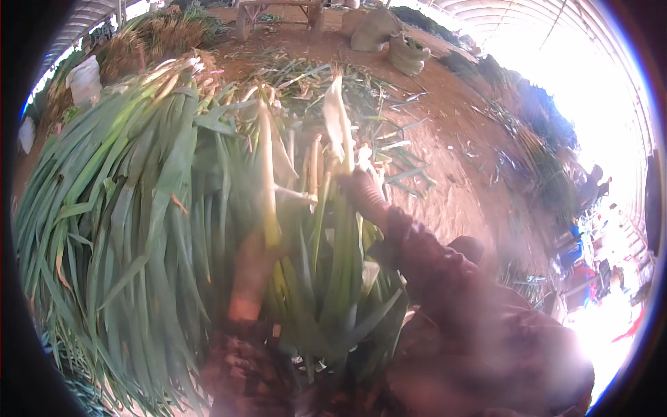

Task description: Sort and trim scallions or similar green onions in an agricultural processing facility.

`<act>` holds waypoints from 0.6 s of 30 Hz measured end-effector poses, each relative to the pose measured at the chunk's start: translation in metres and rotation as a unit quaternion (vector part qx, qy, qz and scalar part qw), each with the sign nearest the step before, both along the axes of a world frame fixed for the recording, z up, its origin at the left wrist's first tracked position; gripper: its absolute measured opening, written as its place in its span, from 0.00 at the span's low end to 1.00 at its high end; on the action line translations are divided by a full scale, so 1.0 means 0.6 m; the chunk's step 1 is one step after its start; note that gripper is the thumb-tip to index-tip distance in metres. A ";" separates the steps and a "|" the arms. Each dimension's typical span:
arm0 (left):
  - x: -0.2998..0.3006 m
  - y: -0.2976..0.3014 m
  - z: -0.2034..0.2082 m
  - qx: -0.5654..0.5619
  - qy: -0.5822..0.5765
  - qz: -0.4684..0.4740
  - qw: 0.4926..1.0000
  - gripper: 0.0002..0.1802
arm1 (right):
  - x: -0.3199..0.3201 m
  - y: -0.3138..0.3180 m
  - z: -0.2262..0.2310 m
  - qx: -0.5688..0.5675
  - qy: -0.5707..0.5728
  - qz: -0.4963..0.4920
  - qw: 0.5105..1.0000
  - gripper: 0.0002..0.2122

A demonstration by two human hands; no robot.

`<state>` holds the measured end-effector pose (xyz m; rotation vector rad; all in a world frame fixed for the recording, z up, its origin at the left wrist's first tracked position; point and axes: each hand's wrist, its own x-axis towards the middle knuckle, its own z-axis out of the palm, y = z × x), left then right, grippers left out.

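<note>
Long green onions are in front of me, their pale stems pointing away and their green leaves toward me. My left hand (253, 267), blurred, is closed around the lower part of one green onion (267, 167), which stands up with its pale stem at the top. Farther right, my right hand (363, 193) is closed at the pale stem of another green onion (336, 118); a loose whitish outer leaf sticks up from it. Its fingertips are partly hidden. Between my hands rise more short, pale stems (315, 163). A large heap of green onions (125, 215) fills the left side.
Trimmed leaves and scraps (306, 76) lie beyond my hands on the brown dirt floor (445, 167). Two filled sacks (375, 31) and a wooden bench (278, 7) stand at the back. More green piles (528, 111) line the right side. A white sack (85, 80) stands far left.
</note>
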<state>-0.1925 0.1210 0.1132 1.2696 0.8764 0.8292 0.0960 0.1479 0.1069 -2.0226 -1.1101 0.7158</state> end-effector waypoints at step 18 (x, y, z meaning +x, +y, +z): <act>-0.025 0.001 0.011 -0.076 -0.065 -0.011 0.995 0.24 | -0.122 -0.015 -0.071 0.109 -0.219 0.124 0.962 0.09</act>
